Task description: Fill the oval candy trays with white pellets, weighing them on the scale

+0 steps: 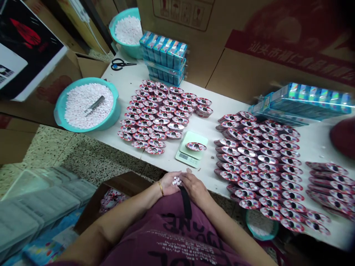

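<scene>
My left hand (169, 182) lies palm up at the table's near edge, cupped around a small heap of white candies (176, 181). A gold bracelet sits on its wrist. My right hand (195, 187) rests against it, fingers bent down over the candies. Just beyond both hands stands a small green scale (186, 156) with one red oval tin (195, 146) on its pan. Several red oval tins lie in rows to the left (155, 117) and in overlapping rows to the right (257, 162).
A teal basin of white candies with a metal scoop (94, 104) hangs over the table's left edge; a second basin (128, 31) stands at the back. Blue boxed packs (164, 59), scissors (119, 64), cardboard boxes and another teal bowl (261, 229) under the table are nearby.
</scene>
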{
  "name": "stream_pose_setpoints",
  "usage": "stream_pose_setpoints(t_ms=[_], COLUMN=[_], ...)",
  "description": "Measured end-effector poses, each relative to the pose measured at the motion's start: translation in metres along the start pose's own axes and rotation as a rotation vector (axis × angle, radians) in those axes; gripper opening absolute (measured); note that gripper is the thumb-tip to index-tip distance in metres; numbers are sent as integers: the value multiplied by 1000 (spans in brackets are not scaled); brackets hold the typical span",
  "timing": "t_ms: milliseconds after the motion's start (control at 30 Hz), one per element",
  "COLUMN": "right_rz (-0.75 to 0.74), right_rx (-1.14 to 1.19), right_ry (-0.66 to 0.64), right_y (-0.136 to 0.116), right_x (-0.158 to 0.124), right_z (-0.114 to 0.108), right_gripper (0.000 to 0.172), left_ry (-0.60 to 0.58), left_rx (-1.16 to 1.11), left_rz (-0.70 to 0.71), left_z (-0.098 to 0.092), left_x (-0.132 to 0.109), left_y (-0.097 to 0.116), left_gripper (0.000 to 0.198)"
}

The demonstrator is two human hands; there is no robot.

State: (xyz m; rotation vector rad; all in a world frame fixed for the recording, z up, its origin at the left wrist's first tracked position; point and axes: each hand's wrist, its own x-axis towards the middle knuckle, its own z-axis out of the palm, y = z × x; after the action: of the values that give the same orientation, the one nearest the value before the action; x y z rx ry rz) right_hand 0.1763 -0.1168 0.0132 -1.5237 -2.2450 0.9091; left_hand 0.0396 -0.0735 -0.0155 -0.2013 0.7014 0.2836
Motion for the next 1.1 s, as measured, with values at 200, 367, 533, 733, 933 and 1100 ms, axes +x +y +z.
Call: stream_pose_setpoints(t_ms=[200,367,533,733,933,1100], right_rz=[44,128,234,316,249,121], right_rx=[11,154,72,132,271,145], right_ry=[13,202,413,487,303,95], right_y=[4,12,46,60,13,-9], right_x=[-4,6,53,37,-11,4], right_z=[-2,-19,-59,-50,-6,-2], right_gripper=[21,16,16,23,24,33], left_ry=[3,-48,-117,-91,-19,-4], left_rx=[11,-15,-4,-13,-37,-46], left_rz=[-70,28,74,111,84,8], left_z=[0,8,12,6,-6,1], left_x=[3,1,-3,-13,-5,1], left_y=[-4,4,21,23,11,5], left_gripper=[19,20,36,37,31,31])
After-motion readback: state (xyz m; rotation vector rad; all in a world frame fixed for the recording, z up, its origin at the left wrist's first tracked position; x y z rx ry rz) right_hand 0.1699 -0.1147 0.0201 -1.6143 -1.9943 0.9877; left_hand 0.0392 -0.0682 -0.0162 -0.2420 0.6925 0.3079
